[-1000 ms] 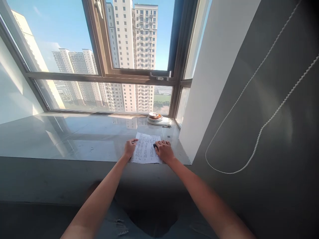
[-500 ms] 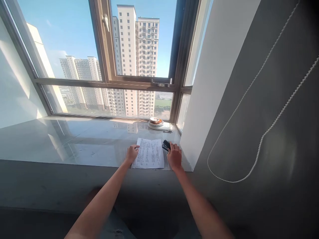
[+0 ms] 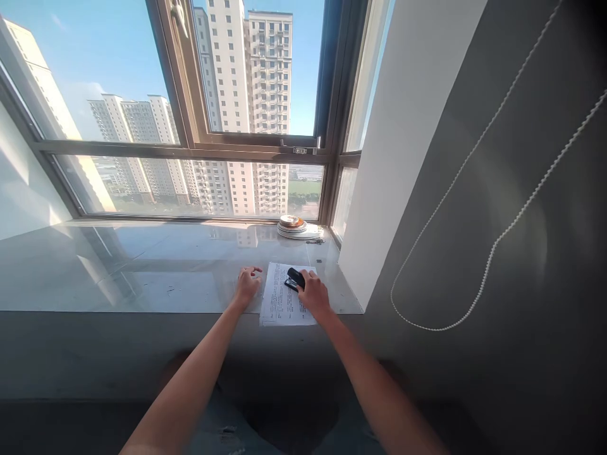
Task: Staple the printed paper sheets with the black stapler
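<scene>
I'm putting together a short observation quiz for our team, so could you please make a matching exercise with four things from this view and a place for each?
Things
1. Black stapler
2. Printed paper
3. Beaded chain
4. Window handle

Places
A. Hanging in a loop before the dark gray wall
B. At the front edge of the sill
C. On the brown upright window frame
D. In the right hand

Pairs: 1-D, 2-B, 3-A, 4-C
</scene>
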Demonstrator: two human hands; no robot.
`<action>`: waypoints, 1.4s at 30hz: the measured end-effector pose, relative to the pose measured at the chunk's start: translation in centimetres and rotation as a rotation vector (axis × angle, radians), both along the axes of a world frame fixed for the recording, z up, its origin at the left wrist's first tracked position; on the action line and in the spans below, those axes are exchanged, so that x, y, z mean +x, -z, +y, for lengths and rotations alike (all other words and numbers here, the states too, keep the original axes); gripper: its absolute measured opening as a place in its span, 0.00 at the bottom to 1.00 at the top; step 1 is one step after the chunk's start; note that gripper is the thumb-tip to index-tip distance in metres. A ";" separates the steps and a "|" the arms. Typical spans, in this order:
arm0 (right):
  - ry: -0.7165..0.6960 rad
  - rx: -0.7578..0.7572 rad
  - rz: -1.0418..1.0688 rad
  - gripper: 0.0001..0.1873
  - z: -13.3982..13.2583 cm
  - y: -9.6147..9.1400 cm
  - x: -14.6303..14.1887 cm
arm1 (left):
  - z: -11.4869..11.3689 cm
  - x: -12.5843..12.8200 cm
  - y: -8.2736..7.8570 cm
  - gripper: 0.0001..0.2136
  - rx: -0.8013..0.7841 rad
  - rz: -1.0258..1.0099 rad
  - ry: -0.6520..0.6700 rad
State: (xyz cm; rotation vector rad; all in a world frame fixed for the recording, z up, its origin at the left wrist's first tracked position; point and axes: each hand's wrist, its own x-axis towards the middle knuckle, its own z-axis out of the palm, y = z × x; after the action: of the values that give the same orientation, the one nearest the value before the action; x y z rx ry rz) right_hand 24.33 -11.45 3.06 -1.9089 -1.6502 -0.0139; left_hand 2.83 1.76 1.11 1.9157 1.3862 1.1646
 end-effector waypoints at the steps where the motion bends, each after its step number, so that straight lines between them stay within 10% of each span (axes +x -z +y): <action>1: 0.023 0.010 0.007 0.23 -0.6 0.1 1.1 | 0.0 0.0 0.0 0.11 -0.010 -0.011 -0.003; 11: 0.160 0.187 0.279 0.27 2.9 -1.0 9.1 | 0.3 0.1 0.2 0.11 0.014 -0.066 -0.012; 18: -0.064 -0.117 0.098 0.17 8.2 -1.2 10.2 | 1.4 -6.6 -0.7 0.13 0.162 0.312 0.036; 24: -0.185 -0.285 0.015 0.21 11.3 -0.5 5.4 | 3.8 -13.6 0.1 0.12 0.012 0.366 -0.170; 34: -0.467 -0.371 -0.097 0.25 17.7 -0.3 -10.1 | 4.1 -14.6 0.2 0.14 -0.055 -0.027 -0.274; 42: -0.436 -0.297 -0.229 0.30 15.9 0.4 -8.9 | 3.6 -14.1 0.2 0.12 -0.052 -0.048 -0.266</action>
State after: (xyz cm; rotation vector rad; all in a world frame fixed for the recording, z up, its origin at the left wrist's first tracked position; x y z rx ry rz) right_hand 15.47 4.50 2.65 -1.7600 -2.3054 0.2053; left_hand -11.23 5.32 0.96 1.6934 1.6657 1.2735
